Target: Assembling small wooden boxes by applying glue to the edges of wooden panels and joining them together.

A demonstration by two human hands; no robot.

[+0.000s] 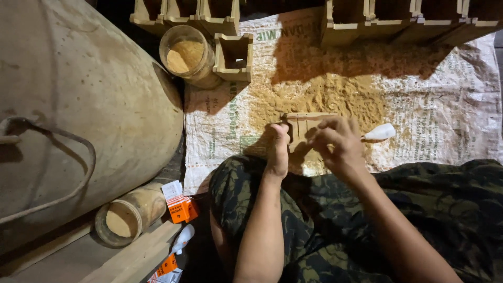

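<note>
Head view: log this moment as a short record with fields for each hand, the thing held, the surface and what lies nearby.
left hand: left hand grips the left edge of the small wooden piece
right hand: right hand pinches its right side, fingers curled
surface: printed woven sack spread on the floor, strewn with sawdust
beside the right hand: white squeeze bottle lying on the sack
top edge: rows of wooden boxes
upper left: jar of sawdust
left: large round drum

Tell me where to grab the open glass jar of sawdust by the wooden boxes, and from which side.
Grip the sawdust jar around its glass wall just below the rim, coming from above: the big drum crowds its left and a small wooden box touches its right.
</note>
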